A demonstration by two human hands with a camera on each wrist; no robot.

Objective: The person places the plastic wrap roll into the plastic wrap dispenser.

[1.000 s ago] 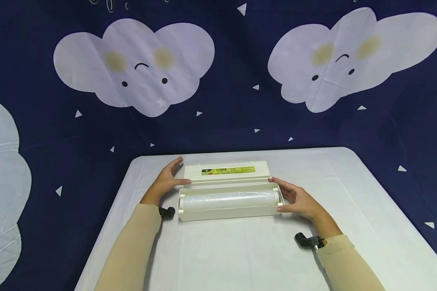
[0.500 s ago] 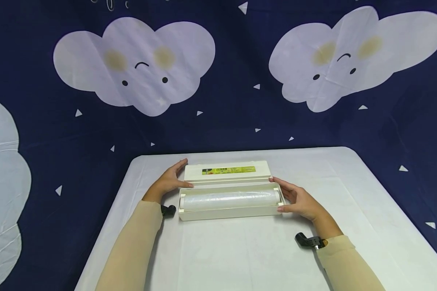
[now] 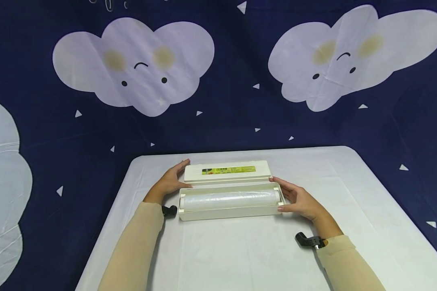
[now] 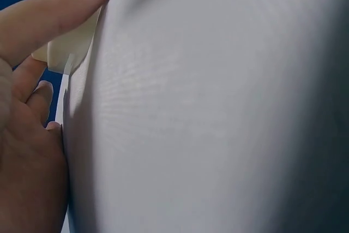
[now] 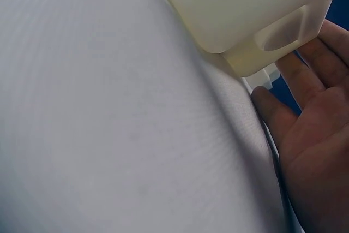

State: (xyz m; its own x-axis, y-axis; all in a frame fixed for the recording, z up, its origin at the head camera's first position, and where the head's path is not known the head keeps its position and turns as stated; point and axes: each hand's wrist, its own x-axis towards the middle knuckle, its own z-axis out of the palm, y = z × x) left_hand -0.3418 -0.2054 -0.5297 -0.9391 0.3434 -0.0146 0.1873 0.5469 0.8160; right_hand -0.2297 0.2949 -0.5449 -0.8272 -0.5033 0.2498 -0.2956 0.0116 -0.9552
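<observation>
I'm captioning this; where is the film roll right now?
In the head view, the film roll lies inside the open white box, just left of the right hand, nearer the person than the labelled lid.

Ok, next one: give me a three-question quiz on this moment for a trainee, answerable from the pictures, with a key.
1. What lies inside the open box?
2. True or false: the printed label is on the lid.
3. Which hand, left or right, is at a corner on the near side of the open box?

Key:
1. A whitish roll.
2. True.
3. The right hand.
</observation>
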